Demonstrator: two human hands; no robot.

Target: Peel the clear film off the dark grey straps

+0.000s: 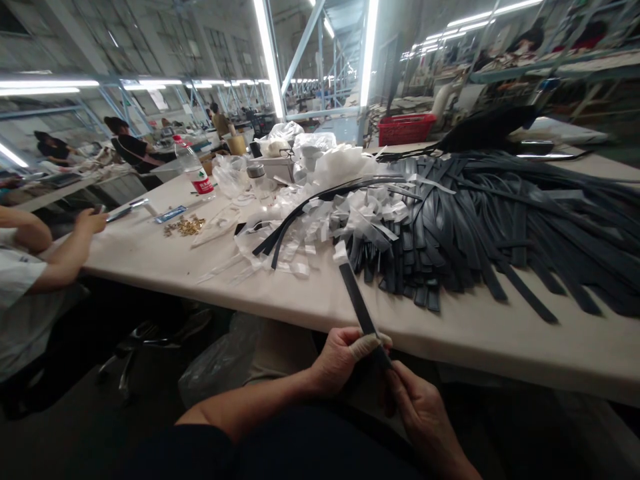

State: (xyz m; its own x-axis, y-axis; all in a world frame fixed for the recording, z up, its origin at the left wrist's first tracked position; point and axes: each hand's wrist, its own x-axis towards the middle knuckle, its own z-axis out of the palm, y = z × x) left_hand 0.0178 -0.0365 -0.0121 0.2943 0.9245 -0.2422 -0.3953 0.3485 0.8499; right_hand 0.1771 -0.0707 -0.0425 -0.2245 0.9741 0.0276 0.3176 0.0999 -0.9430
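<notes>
Just off the table's front edge, my left hand (343, 357) pinches a flat black strap (356, 297), a light covering on its thumb. White film or paper (341, 252) covers the strap's far end, which lies toward the table. My right hand (417, 403) grips the same strap lower down, close to my body; the fingers underneath are hidden. Beyond the hands, a large heap of black straps (465, 220) spreads over the right side of the table. Crumpled white strips (367, 213) lie against the heap's left side.
A pale-covered table (240, 293) spans the view. On it stand a red-labelled bottle (195, 167), a pile of small brass-coloured pieces (190, 225), a glass jar (257, 180) and plastic bags (230, 175). A red basket (406, 129) sits behind. A co-worker's hand (91, 220) is at left.
</notes>
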